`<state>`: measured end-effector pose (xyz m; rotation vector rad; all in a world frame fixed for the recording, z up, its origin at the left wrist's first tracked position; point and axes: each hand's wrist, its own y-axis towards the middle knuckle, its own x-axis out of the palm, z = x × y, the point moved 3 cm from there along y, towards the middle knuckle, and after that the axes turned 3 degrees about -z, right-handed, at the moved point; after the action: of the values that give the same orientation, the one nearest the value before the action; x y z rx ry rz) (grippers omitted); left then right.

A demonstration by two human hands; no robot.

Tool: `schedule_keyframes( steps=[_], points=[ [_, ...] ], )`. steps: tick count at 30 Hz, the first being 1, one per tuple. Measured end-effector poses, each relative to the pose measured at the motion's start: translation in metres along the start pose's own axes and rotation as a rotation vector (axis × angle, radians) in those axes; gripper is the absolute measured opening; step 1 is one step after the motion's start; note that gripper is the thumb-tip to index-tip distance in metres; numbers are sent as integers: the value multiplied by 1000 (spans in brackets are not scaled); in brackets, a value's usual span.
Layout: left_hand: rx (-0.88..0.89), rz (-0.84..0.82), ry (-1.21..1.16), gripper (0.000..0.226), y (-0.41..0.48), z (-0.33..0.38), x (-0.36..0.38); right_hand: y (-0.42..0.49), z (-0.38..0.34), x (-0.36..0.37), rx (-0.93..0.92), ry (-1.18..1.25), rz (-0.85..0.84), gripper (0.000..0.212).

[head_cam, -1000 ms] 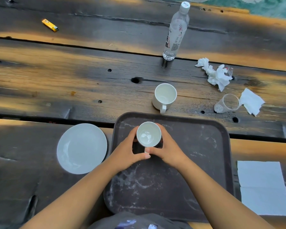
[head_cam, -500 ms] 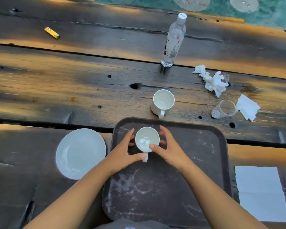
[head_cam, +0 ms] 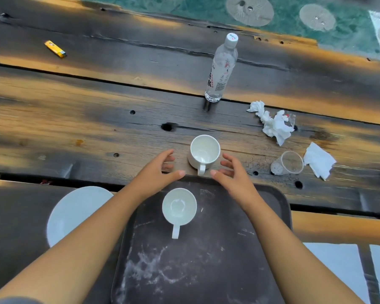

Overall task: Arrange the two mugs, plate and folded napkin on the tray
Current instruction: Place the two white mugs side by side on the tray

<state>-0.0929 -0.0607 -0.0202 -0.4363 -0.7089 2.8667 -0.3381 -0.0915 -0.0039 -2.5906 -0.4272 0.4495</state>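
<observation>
Hands left tray mug (head_cam: 179, 206); now spread, flanking far mug (head_cam: 204, 151).

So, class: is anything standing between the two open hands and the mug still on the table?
Nothing visible. The left hand and right hand flank the table mug, with only bare wood between them.

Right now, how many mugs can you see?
2. One mug stands on the tray; the other mug sits on the wooden table just beyond it.
</observation>
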Motion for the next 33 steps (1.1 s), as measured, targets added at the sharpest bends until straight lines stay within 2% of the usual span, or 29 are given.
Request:
schedule_keyframes(
  steps=[3,8,9,13,22,33],
  points=[
    [8,-30,23,94,18,7,9,15,-7,-2,-12,13,-33,84],
    [-1,-98,43,123,38,12,23,35,-14,-1,-78,-52,-118,80],
    [4,-119,42,121,41,13,24,38,-15,0,-85,-68,-130,80],
    [69,-203,-16,87,48,16,32,46,-15,4,-106,-56,-163,77],
    [87,-215,-115,97,58,13,39,52,-6,5,-122,7,-154,75],
    [105,-230,-185,93,59,23,41,51,-7,3,-149,42,-82,67]
  ],
)
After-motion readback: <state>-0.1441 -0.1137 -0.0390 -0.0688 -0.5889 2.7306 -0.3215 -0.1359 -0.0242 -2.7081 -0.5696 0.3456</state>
